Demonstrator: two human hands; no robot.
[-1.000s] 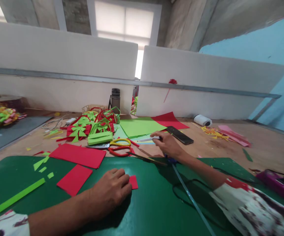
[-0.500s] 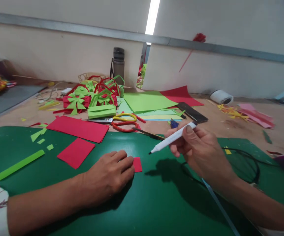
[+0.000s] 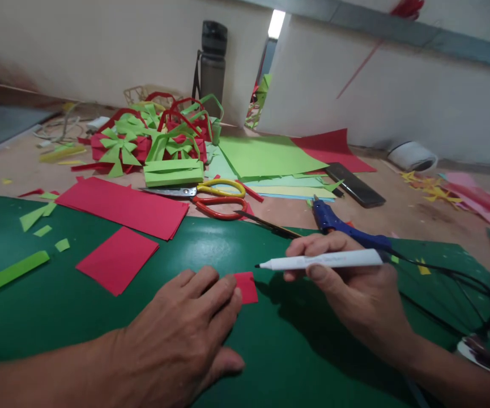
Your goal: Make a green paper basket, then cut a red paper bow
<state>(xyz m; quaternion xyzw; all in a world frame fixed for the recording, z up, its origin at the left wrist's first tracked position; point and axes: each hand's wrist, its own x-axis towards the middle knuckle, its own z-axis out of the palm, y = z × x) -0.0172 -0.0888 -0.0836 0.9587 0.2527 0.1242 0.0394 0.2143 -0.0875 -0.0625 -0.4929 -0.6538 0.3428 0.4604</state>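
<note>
My left hand (image 3: 196,320) lies on the green mat (image 3: 278,368), fingertips resting on a small red paper piece (image 3: 247,287) and thumb stretched out to the side. Part of that piece is hidden under the fingers. In my right hand (image 3: 350,300) is a white marker (image 3: 325,260), pinched between thumb and fingers. It is uncapped and almost level, its black tip just above the upper right corner of the red piece. Whether tip and paper touch, I cannot tell. To the left lies a red paper square (image 3: 118,260), below longer red sheets (image 3: 123,207).
Scissors (image 3: 221,198), a blue glue gun (image 3: 333,221) with its cable and a dark phone (image 3: 355,184) lie beyond my hands. Folded red and green paper pieces (image 3: 119,147) are heaped before a bottle (image 3: 213,68). Green sheets (image 3: 265,156) lie at the back.
The marker has swung from slanting to nearly level, and its tip is closer to the red piece. My left thumb now shows, spread away. The view has shifted closer, bringing the glue gun into sight.
</note>
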